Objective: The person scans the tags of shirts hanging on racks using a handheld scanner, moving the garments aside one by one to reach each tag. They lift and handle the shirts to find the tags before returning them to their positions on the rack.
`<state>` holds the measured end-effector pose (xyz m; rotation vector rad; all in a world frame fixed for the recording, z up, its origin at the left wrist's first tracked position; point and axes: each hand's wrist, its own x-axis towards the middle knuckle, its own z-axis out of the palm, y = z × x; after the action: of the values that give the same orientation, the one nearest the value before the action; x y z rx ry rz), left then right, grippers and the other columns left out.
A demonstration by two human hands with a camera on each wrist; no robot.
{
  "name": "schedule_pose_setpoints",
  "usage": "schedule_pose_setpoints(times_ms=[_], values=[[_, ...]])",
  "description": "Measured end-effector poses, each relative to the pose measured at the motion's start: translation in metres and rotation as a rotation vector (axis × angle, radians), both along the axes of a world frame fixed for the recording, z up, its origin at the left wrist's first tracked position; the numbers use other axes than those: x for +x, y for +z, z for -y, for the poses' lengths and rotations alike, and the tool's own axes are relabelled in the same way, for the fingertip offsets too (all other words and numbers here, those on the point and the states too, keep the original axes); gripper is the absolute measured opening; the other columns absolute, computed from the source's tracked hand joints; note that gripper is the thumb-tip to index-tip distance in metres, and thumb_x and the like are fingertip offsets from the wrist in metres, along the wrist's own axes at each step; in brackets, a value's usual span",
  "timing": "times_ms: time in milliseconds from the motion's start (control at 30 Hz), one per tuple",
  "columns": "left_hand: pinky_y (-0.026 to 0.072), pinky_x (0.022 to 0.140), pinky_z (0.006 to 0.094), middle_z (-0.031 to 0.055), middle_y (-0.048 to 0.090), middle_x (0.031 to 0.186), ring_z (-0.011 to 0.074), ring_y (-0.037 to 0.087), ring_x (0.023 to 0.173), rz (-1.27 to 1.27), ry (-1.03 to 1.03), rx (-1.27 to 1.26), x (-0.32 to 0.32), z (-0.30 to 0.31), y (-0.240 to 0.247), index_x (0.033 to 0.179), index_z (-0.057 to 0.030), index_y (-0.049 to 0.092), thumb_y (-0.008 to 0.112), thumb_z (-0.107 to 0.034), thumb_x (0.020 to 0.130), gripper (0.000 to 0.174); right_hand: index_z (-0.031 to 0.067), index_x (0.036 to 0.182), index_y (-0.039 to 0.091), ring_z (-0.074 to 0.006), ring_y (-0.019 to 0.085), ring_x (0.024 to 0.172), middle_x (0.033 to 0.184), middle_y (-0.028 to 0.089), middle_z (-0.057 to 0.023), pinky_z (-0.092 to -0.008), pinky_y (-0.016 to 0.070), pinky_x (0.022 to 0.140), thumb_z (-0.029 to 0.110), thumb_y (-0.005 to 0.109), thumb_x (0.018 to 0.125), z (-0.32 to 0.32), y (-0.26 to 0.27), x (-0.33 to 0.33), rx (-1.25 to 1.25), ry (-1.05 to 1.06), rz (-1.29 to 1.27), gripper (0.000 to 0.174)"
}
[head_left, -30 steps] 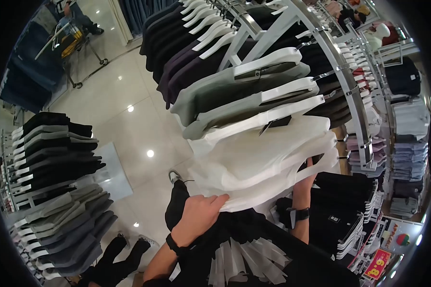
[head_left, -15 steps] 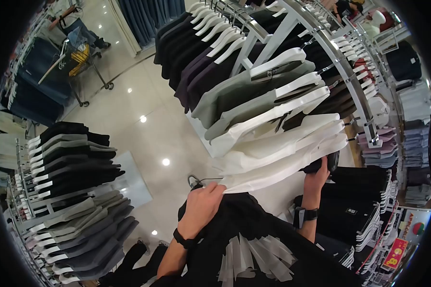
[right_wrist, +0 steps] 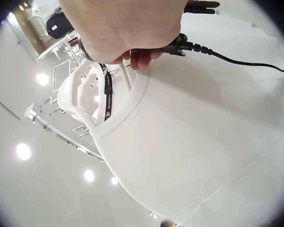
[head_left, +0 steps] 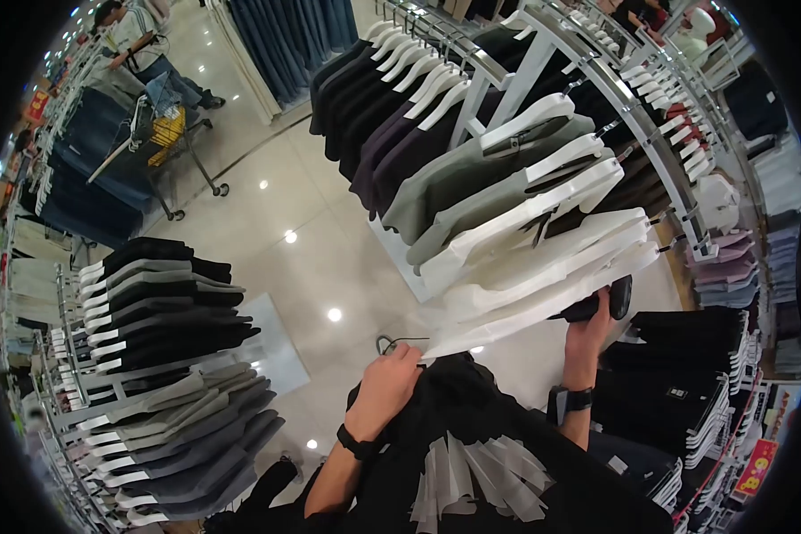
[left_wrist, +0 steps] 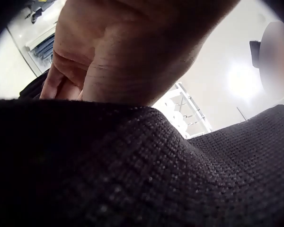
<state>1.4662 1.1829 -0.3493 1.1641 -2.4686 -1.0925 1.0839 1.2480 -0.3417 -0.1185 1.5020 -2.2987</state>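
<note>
**A:** From the head view, we see our left hand (head_left: 384,390) with its fingers curled into the top of the black garment (head_left: 472,418), right at the hem of the white T-shirt (head_left: 525,298).

**B:** And our right hand (head_left: 586,334) is up under that shirt's shoulder, wrapped round a black device (head_left: 601,303). The shirt hangs from the rail (head_left: 636,133) among others.

**A:** At the left wrist we get only our left hand (left_wrist: 128,47), fingers folded in, over the black garment (left_wrist: 132,170).

**B:** At the right wrist, our right hand (right_wrist: 123,28) clasps the black device (right_wrist: 180,45), and its cable trails across the white T-shirt (right_wrist: 189,132). Our fingers sit just by the white hanger (right_wrist: 80,94) at the collar.
</note>
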Motion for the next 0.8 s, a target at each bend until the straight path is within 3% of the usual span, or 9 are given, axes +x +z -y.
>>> schedule_pose_setpoints(times_ms=[33, 100, 233, 300, 433, 500, 633, 700, 800], values=[[0.0575, 0.078, 0.0517, 0.0166, 0.068, 0.108, 0.0424, 0.071, 0.092, 0.002, 0.004, -0.006, 0.002, -0.001, -0.002, 0.117, -0.0054, 0.068, 0.074, -0.010, 0.098, 0.021, 0.0069, 0.125, 0.069, -0.0187, 0.069, 0.093, 0.104, 0.071, -0.0053, -0.0371, 0.0570, 0.084, 0.013, 0.070, 0.109, -0.001, -0.009, 0.002, -0.006, 0.004, 0.002, 0.018], [0.0577, 0.079, 0.0519, 0.0168, 0.068, 0.111, 0.0424, 0.071, 0.091, -0.028, -0.034, -0.020, 0.004, -0.001, -0.004, 0.118, -0.0058, 0.067, 0.073, -0.008, 0.097, 0.022, 0.0092, 0.157, 0.055, -0.0278, 0.062, 0.139, 0.153, 0.063, -0.0084, -0.0461, 0.0533, 0.117, 0.015, 0.066, 0.111, -0.001, -0.023, 0.008, -0.031, 0.047, 0.060, 0.048], [0.0576, 0.078, 0.0519, 0.0161, 0.068, 0.109, 0.0423, 0.070, 0.090, -0.068, 0.010, -0.050, 0.010, 0.001, -0.005, 0.116, -0.0057, 0.067, 0.072, -0.008, 0.098, 0.019, 0.0095, 0.162, 0.051, -0.0284, 0.061, 0.142, 0.159, 0.059, -0.0094, -0.0474, 0.0531, 0.118, 0.016, 0.062, 0.113, 0.005, -0.026, 0.018, -0.024, 0.075, 0.039, 0.051], [0.0575, 0.078, 0.0516, 0.0151, 0.069, 0.108, 0.0419, 0.071, 0.091, -0.006, 0.030, -0.049, 0.013, 0.002, -0.004, 0.116, -0.0059, 0.067, 0.069, -0.009, 0.100, 0.017, 0.0063, 0.154, 0.059, -0.0254, 0.063, 0.138, 0.153, 0.064, -0.0072, -0.0432, 0.0541, 0.113, 0.014, 0.064, 0.112, 0.008, -0.026, 0.017, -0.052, 0.040, 0.095, 0.043], [0.0574, 0.079, 0.0513, 0.0144, 0.069, 0.105, 0.0413, 0.071, 0.091, 0.006, 0.027, -0.044, 0.020, 0.000, 0.003, 0.114, -0.0067, 0.068, 0.068, -0.011, 0.101, 0.014, 0.0058, 0.154, 0.059, -0.0253, 0.064, 0.137, 0.152, 0.065, -0.0076, -0.0436, 0.0544, 0.113, 0.014, 0.065, 0.112, 0.010, -0.025, 0.013, -0.045, 0.001, 0.086, 0.043], [0.0572, 0.078, 0.0510, 0.0136, 0.068, 0.102, 0.0405, 0.071, 0.090, -0.033, 0.042, -0.053, 0.022, 0.000, 0.005, 0.111, -0.0077, 0.068, 0.071, -0.014, 0.100, 0.012, 0.0061, 0.158, 0.053, -0.0292, 0.063, 0.139, 0.155, 0.062, -0.0110, -0.0472, 0.0544, 0.117, 0.015, 0.062, 0.113, 0.011, -0.026, 0.014, -0.034, 0.036, 0.063, 0.048], [0.0569, 0.078, 0.0508, 0.0124, 0.068, 0.102, 0.0398, 0.071, 0.090, -0.036, 0.057, -0.073, 0.025, 0.002, 0.007, 0.107, -0.0088, 0.068, 0.074, -0.017, 0.098, 0.014, 0.0069, 0.159, 0.053, -0.0294, 0.063, 0.140, 0.156, 0.062, -0.0109, -0.0472, 0.0544, 0.117, 0.016, 0.062, 0.113, 0.018, -0.025, 0.030, -0.027, 0.005, 0.082, 0.047], [0.0566, 0.078, 0.0507, 0.0116, 0.069, 0.102, 0.0398, 0.070, 0.090, -0.051, 0.022, -0.070, 0.028, 0.002, 0.009, 0.107, -0.0096, 0.068, 0.076, -0.020, 0.098, 0.016, 0.0077, 0.154, 0.058, -0.0269, 0.065, 0.136, 0.151, 0.065, -0.0070, -0.0463, 0.0551, 0.115, 0.016, 0.068, 0.110, 0.018, -0.025, 0.039, -0.029, -0.002, 0.132, 0.046], [0.0558, 0.077, 0.0514, 0.0119, 0.070, 0.102, 0.0404, 0.070, 0.090, -0.118, -0.022, -0.071, 0.030, 0.000, 0.010, 0.108, -0.0098, 0.067, 0.076, -0.021, 0.098, 0.017, 0.0079, 0.155, 0.058, -0.0271, 0.066, 0.136, 0.152, 0.065, -0.0072, -0.0469, 0.0556, 0.114, 0.016, 0.069, 0.110, 0.017, -0.038, 0.039, -0.021, -0.003, 0.121, 0.047]])
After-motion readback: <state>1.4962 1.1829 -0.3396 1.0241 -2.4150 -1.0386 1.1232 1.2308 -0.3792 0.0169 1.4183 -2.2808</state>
